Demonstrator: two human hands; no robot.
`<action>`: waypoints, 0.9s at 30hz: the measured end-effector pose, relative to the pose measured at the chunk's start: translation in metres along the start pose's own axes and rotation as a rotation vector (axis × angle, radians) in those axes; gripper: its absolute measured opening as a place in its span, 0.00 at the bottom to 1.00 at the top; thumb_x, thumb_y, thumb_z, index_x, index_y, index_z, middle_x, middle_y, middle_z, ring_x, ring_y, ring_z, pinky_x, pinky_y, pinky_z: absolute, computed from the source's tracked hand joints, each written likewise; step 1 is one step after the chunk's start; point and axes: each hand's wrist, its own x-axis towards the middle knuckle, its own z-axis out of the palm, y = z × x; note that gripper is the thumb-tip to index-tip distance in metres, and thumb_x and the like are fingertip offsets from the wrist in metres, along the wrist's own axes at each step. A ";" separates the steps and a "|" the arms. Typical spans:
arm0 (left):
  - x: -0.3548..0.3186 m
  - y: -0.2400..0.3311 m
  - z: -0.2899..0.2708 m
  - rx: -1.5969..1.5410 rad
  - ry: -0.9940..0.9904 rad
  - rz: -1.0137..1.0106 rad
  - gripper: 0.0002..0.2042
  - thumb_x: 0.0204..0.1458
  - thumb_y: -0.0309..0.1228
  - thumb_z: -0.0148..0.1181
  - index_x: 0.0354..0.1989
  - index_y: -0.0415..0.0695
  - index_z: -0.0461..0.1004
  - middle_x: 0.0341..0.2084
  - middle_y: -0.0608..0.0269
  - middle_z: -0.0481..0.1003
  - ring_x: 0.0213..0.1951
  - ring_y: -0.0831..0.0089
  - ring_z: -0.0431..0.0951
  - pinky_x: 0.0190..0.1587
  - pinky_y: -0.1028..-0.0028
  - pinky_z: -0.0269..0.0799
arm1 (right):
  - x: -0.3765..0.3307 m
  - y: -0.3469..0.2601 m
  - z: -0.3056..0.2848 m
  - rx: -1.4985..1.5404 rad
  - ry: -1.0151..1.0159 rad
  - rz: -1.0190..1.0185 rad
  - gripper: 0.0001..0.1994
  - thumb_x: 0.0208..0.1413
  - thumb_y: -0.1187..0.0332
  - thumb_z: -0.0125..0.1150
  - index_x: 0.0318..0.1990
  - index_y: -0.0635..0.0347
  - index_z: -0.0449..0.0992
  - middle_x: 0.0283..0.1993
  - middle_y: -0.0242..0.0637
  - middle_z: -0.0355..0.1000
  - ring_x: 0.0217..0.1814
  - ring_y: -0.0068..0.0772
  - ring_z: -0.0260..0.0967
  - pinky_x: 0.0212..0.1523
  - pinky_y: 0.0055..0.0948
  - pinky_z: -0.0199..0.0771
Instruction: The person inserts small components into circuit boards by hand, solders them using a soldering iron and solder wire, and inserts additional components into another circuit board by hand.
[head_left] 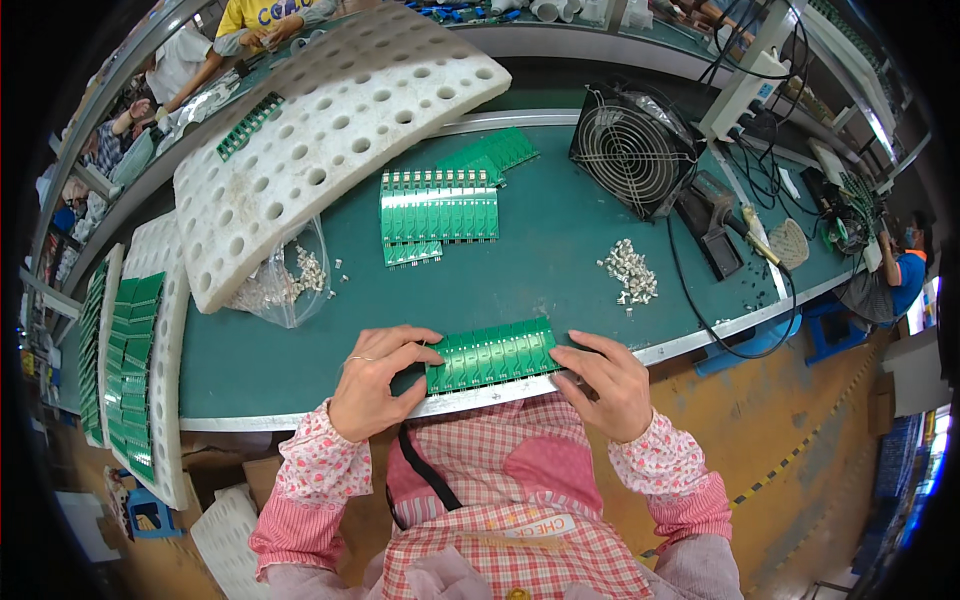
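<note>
A green circuit board panel (492, 357), made of several narrow boards side by side, lies at the front edge of the bench. My left hand (378, 383) grips its left end between thumb and fingers. At the panel's right end, my right hand (608, 383) pinches the corner in the same way. Beyond it lies a stack of green panels (438, 214), the top one with a row of white connectors along its far edge. Loose small white connectors (630, 275) form a pile to the right, and more spill from a clear plastic bag (290, 285) at the left.
A large white foam board with holes (330, 130) leans across the back left. Further left stand foam sheets holding green panels (135, 370). A black fan (636, 145) stands at the back right, beside a soldering iron (760, 236) with its cable. Other people work across the bench.
</note>
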 end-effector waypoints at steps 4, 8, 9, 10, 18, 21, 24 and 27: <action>-0.003 -0.001 -0.001 -0.008 -0.020 0.029 0.10 0.37 0.19 0.56 0.31 0.44 0.75 0.45 0.61 0.73 0.47 0.60 0.72 0.52 0.66 0.62 | -0.007 -0.003 0.001 -0.062 -0.039 -0.027 0.17 0.42 0.72 0.67 0.43 0.57 0.77 0.42 0.34 0.75 0.53 0.37 0.69 0.49 0.36 0.73; -0.005 -0.001 -0.002 -0.035 -0.027 0.011 0.11 0.38 0.19 0.56 0.31 0.44 0.76 0.45 0.61 0.73 0.47 0.60 0.71 0.52 0.65 0.63 | -0.013 -0.005 0.001 -0.137 -0.058 -0.069 0.19 0.42 0.70 0.68 0.46 0.57 0.76 0.45 0.34 0.75 0.54 0.39 0.68 0.52 0.39 0.71; -0.005 -0.001 -0.002 -0.037 -0.017 0.012 0.10 0.38 0.19 0.56 0.31 0.44 0.76 0.45 0.61 0.73 0.47 0.61 0.71 0.52 0.65 0.63 | -0.013 -0.005 0.002 -0.154 -0.060 -0.075 0.19 0.42 0.70 0.68 0.46 0.57 0.76 0.45 0.34 0.75 0.55 0.39 0.68 0.52 0.39 0.71; -0.006 0.000 -0.001 -0.040 -0.008 0.015 0.10 0.38 0.19 0.56 0.31 0.45 0.76 0.45 0.61 0.73 0.47 0.61 0.71 0.52 0.65 0.63 | -0.014 -0.006 0.002 -0.153 -0.063 -0.075 0.19 0.42 0.70 0.68 0.46 0.57 0.76 0.45 0.34 0.75 0.55 0.39 0.68 0.52 0.39 0.71; -0.006 0.007 -0.008 -0.127 0.164 -0.025 0.05 0.51 0.26 0.50 0.28 0.41 0.72 0.35 0.58 0.74 0.39 0.62 0.73 0.47 0.66 0.62 | -0.017 0.013 -0.026 -0.067 0.086 0.166 0.18 0.45 0.72 0.65 0.46 0.59 0.74 0.48 0.41 0.72 0.47 0.39 0.70 0.45 0.34 0.74; -0.011 0.008 -0.004 -0.275 0.235 -0.033 0.10 0.54 0.26 0.43 0.25 0.41 0.69 0.25 0.60 0.71 0.30 0.65 0.71 0.42 0.66 0.60 | -0.016 0.048 -0.053 0.356 0.384 0.641 0.19 0.53 0.68 0.61 0.52 0.60 0.69 0.49 0.40 0.70 0.44 0.32 0.71 0.41 0.28 0.74; -0.008 0.020 -0.003 -0.271 0.259 -0.005 0.12 0.56 0.27 0.40 0.22 0.41 0.68 0.17 0.62 0.68 0.23 0.65 0.69 0.39 0.66 0.60 | 0.002 0.087 -0.094 0.866 0.671 0.813 0.22 0.58 0.60 0.56 0.57 0.58 0.62 0.50 0.38 0.68 0.40 0.23 0.70 0.38 0.23 0.74; -0.003 0.033 0.003 -0.173 0.175 0.106 0.11 0.55 0.26 0.42 0.23 0.41 0.69 0.17 0.62 0.69 0.21 0.64 0.69 0.38 0.65 0.60 | 0.000 0.144 -0.110 1.322 0.834 0.927 0.23 0.57 0.54 0.56 0.56 0.54 0.62 0.46 0.36 0.68 0.33 0.19 0.67 0.33 0.19 0.73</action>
